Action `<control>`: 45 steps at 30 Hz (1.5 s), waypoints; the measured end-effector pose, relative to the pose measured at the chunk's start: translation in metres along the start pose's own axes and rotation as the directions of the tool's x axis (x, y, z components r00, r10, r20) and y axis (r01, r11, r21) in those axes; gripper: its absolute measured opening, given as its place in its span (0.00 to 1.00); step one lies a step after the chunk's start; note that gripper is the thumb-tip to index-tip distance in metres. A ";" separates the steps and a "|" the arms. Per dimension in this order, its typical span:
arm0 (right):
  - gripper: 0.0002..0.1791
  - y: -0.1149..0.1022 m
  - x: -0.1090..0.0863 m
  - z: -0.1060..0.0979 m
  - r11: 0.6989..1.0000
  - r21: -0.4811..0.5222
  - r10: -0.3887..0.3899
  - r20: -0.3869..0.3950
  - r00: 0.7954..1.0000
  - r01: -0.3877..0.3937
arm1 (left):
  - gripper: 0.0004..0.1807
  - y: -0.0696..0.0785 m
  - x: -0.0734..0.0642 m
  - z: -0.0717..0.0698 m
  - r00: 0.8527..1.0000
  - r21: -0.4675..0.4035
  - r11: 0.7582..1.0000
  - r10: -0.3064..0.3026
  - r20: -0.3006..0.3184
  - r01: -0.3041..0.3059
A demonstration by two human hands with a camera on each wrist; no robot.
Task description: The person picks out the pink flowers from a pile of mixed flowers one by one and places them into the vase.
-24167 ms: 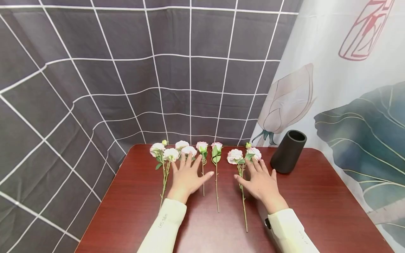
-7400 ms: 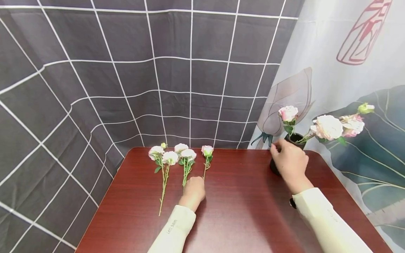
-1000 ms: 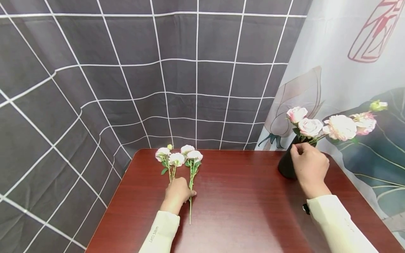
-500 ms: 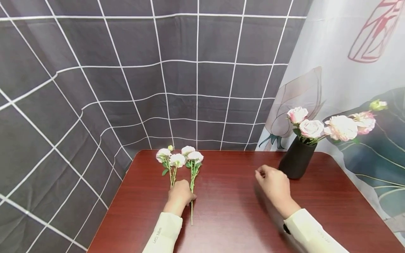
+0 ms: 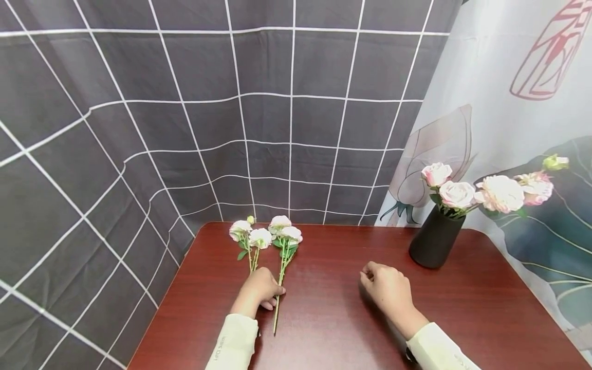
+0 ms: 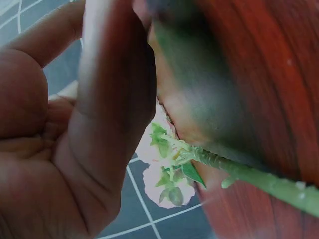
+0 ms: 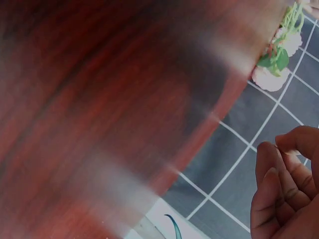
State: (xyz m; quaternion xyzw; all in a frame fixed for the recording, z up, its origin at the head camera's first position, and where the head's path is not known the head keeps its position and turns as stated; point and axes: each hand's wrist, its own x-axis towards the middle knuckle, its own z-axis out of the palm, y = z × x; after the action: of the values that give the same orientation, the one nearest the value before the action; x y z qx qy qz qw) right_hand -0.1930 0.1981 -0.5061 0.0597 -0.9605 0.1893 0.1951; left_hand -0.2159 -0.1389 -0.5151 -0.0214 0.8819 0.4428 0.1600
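My left hand (image 5: 260, 289) pinches the green stem of a two-headed pink-white flower spray (image 5: 291, 235) at the table's left side, its lower end sticking out below the fingers. In the left wrist view the stem (image 6: 254, 179) runs past the hand toward the blooms. Just left of it lies a second flower spray (image 5: 260, 238) with a bud, its lower stem hidden by the hand. My right hand (image 5: 390, 289), fingers loosely curled, hovers over the right half of the table and holds nothing. Beyond it stands a black vase (image 5: 435, 240) holding pink roses (image 5: 457, 195) and a peony-like spray (image 5: 501, 194).
The red-brown wooden table (image 5: 333, 329) has rounded far corners. Behind it hangs a dark grey cloth (image 5: 319, 123) with white grid lines. A pale flower-printed curtain (image 5: 499, 128) is at the right, behind the vase and blooms.
Earlier, the vase received both single roses and one spray. Within the last second my right hand left the vase and moved left; the spray at my left hand shifted slightly right and tilted.
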 end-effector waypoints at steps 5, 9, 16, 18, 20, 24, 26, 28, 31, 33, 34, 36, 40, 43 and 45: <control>0.03 0.001 -0.002 0.003 1.000 -0.011 0.005 0.017 1.000 -0.005 | 0.10 0.012 -0.013 -0.006 0.999 -0.110 0.993 -0.026 0.038 0.030; 0.12 0.000 -0.002 0.004 0.999 -0.032 0.029 0.112 0.993 -0.026 | 0.06 0.012 -0.014 -0.007 0.997 -0.200 0.979 -0.027 0.069 0.040; 0.21 0.000 -0.004 0.006 0.998 -0.057 0.048 0.195 0.980 -0.038 | 0.04 0.009 -0.013 -0.006 0.989 -0.287 0.957 0.014 0.145 0.029; 0.20 0.000 -0.004 0.007 0.998 -0.058 0.044 0.194 0.980 -0.033 | 0.05 0.008 -0.012 -0.006 0.988 -0.298 0.954 0.022 0.154 0.025; 0.20 0.001 -0.004 0.008 0.998 -0.055 0.041 0.193 0.980 -0.031 | 0.07 0.007 -0.012 -0.006 0.986 -0.311 0.950 0.036 0.161 0.016; 0.22 0.002 -0.002 0.007 0.998 -0.052 0.049 0.197 0.979 -0.039 | 0.08 0.007 -0.011 -0.005 0.984 -0.338 0.941 0.067 0.163 -0.008; 0.22 0.002 -0.001 0.006 0.998 -0.051 0.055 0.201 0.978 -0.046 | 0.09 0.009 -0.011 -0.004 0.985 -0.351 0.936 0.081 0.151 -0.023; 0.22 0.003 0.001 0.004 0.998 -0.049 0.058 0.205 0.977 -0.049 | 0.08 0.011 -0.012 -0.002 0.988 -0.356 0.933 0.091 0.128 -0.040; 0.22 0.001 0.004 0.000 0.998 -0.040 0.057 0.211 0.976 -0.049 | 0.06 0.017 -0.014 0.000 0.991 -0.360 0.930 0.107 0.075 -0.073; 0.22 0.000 0.006 -0.004 0.998 -0.037 0.054 0.211 0.976 -0.047 | 0.05 0.022 -0.015 0.002 0.993 -0.358 0.929 0.114 0.039 -0.093; 0.22 0.000 0.008 -0.006 0.998 -0.037 0.053 0.209 0.977 -0.046 | 0.05 0.024 -0.016 0.003 0.993 -0.356 0.929 0.117 0.022 -0.102; 0.22 -0.001 0.009 -0.009 0.998 -0.036 0.052 0.199 0.979 -0.045 | 0.05 0.027 -0.017 0.005 0.993 -0.347 0.931 0.118 -0.014 -0.115; 0.20 -0.003 0.012 -0.014 0.999 -0.027 0.041 0.158 0.987 -0.037 | 0.04 0.031 -0.018 0.011 0.991 -0.334 0.933 0.121 -0.064 -0.136; 0.19 -0.005 0.014 -0.016 1.000 -0.014 0.028 0.121 0.992 -0.027 | 0.04 0.032 -0.018 0.015 0.987 -0.340 0.927 0.140 -0.074 -0.157; 0.18 -0.008 0.014 -0.017 1.000 -0.006 0.019 0.105 0.994 -0.018 | 0.04 0.033 -0.017 0.018 0.986 -0.347 0.923 0.151 -0.075 -0.168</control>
State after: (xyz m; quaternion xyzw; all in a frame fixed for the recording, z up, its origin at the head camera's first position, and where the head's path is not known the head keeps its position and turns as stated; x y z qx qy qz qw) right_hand -0.1989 0.1970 -0.4838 0.0602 -0.9704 0.1852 0.1427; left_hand -0.2009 -0.1063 -0.4944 0.0118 0.7907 0.6045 0.0962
